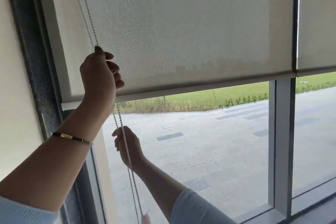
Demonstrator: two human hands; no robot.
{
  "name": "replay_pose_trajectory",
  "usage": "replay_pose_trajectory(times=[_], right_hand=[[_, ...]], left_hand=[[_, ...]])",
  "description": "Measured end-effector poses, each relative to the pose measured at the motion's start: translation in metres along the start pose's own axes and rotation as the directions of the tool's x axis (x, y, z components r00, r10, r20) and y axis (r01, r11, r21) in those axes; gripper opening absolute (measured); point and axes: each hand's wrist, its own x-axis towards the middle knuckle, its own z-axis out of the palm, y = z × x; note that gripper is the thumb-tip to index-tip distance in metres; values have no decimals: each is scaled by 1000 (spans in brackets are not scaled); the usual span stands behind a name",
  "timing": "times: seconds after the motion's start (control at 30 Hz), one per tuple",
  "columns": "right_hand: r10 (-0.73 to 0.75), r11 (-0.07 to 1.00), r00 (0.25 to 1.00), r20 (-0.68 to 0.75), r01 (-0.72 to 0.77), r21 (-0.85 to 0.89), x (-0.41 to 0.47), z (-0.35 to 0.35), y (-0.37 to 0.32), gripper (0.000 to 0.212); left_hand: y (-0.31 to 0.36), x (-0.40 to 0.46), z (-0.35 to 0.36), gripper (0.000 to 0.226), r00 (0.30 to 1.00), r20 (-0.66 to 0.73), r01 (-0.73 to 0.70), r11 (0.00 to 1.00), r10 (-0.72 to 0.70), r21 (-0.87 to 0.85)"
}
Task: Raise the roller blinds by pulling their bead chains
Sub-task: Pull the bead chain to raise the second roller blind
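A grey mesh roller blind (181, 23) covers the upper half of the window, its bottom bar (200, 85) slanting across mid-frame. A white bead chain (87, 11) hangs as two strands along the blind's left side. My left hand (99, 76), with a bracelet on the wrist, is raised and closed on the chain in front of the blind's lower left corner. My right hand (129, 147) is lower, below the bar, fingers curled around the same chain strands. The chain runs on down past my right forearm.
A second roller blind (318, 23) hangs at the right, its bottom edge at about the same height. A grey window mullion (281, 142) stands between the panes. A dark frame and pale wall (16, 78) are at the left. Paving and grass lie outside.
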Motion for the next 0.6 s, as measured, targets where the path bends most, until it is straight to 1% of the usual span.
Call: replay_pose_trajectory(times=[0.07,0.1,0.2,0.23,0.3,0.33,0.43,0.53,0.6], right_hand=[[-23,999,1000,-2,23,-32,1,0,-5,35],[-44,998,999,-5,44,-45,1,2,-3,36],[-56,997,998,-6,56,-58,0,2,-3,30],[-52,997,999,-1,52,-50,0,3,-2,27],[-52,998,999,4,52,-37,0,2,-2,19],[-54,998,999,4,54,-36,0,2,-1,17],[-58,998,998,5,59,-35,0,1,0,20],[-26,999,1000,9,26,-26,1,2,0,14],[-2,1000,1000,21,3,-12,0,1,1,14]], left_hand=[[1,-2,1,34,1000,19,4,1000,-3,-25],[3,-3,3,34,1000,18,-1,1000,1,-10],[7,-10,10,33,990,-119,-44,979,69,201],[7,-12,11,33,986,-140,-55,975,87,217],[8,-12,13,33,984,-148,-64,975,97,213],[8,-10,12,33,987,-140,-51,979,80,196],[6,-5,12,35,997,-76,-1,1000,3,29],[5,-5,14,35,996,-93,-4,999,7,34],[6,-6,17,36,996,-93,-6,1000,8,27]])
